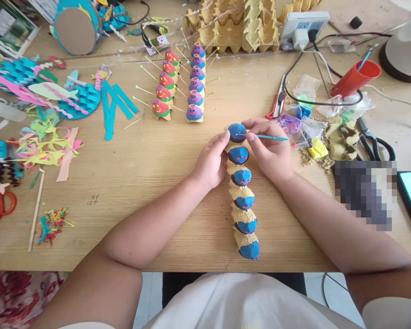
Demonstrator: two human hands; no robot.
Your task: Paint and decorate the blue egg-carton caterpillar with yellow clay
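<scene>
head view: left hand (213, 160) pinches the far end of a blue-domed carton strip (244, 201), whose near end lies just short of the front edge of the table (185, 267). right hand (273, 153) grips a blue tool (276, 137), tip at the farthest dome. bare wood stretches left toward paper scraps (50, 148); plastic bags (314, 129) crowd the right.

Craft workspace, home or small studio, cannot tell which; wooden table (164, 178) carrying paper scraps (50, 148) and orange-handled scissors (0, 206) at 9 o'clock, woven paper piece (89, 97) at 10, egg cartons (222, 27) at 12, power strip (304, 23) between 1 and 2, utility knife (279, 93) and bagged clay-like lumps (289, 123) at 2; domestic hint from floral cloth (17, 297) below table edge at 8; pale floor (150, 297) at 7
</scene>
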